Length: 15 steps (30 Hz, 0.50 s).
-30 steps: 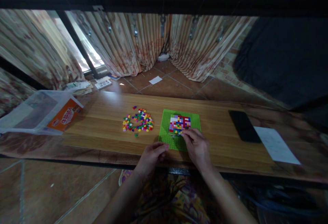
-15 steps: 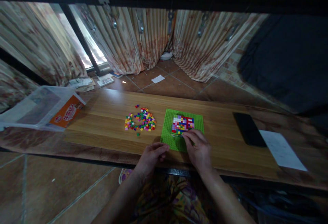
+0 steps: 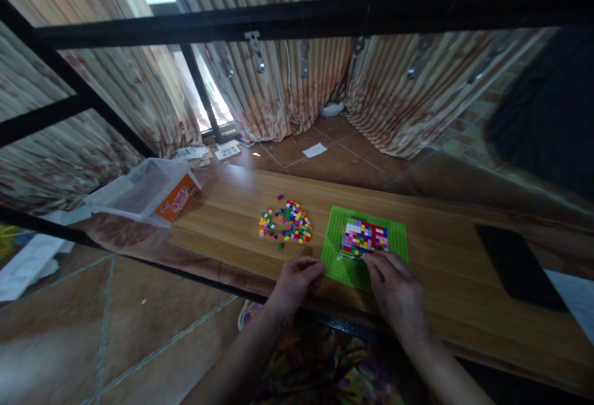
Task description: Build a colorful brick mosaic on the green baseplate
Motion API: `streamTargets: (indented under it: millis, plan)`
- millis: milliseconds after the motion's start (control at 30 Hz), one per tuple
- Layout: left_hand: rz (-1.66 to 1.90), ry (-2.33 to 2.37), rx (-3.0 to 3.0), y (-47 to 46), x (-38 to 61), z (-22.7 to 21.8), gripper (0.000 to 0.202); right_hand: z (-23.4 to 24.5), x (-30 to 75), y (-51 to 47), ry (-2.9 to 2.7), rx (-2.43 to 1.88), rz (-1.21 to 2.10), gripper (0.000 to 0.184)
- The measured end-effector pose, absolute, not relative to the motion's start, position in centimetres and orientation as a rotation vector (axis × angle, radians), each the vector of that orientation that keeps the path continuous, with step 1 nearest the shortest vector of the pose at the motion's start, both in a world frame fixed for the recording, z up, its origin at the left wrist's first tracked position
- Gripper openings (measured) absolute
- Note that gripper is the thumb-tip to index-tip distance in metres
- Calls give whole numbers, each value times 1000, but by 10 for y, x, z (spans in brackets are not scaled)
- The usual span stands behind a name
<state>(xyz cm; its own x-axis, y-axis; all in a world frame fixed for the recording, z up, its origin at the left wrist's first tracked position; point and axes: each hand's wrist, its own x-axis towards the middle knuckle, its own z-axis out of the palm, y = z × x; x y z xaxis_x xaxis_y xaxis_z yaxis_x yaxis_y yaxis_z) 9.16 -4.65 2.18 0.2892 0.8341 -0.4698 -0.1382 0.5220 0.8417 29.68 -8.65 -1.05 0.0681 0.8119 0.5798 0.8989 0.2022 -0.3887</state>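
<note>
A green studded baseplate lies on the wooden board, with a patch of small multicoloured toy bricks built up near its middle. My left hand is closed, its fingertips at the plate's lower left edge. Over the front edge of the brick patch, my right hand is in a pinch; what lies between thumb and finger is too small or hidden to tell. Left of the plate, loose toy bricks form a scattered pile.
A clear plastic bin with an orange label stands at the board's left end. On the right lie a black phone-like slab and a white sheet. A dark metal bar crosses above, before striped curtains.
The view has swung left, so everything sits farther right in the picture. Both hands keep much the same place relative to the baseplate.
</note>
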Motion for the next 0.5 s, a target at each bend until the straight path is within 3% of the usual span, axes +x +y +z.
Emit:
streamTargets:
  millis: [233, 500]
  plan:
    - [996, 1312, 1090, -20, 58, 8, 20, -15, 302, -84, -1802, -1568, -232, 24]
    - [963, 1500, 1261, -13, 32, -4, 21, -9, 299, -86, -1757, -1568, -177, 21]
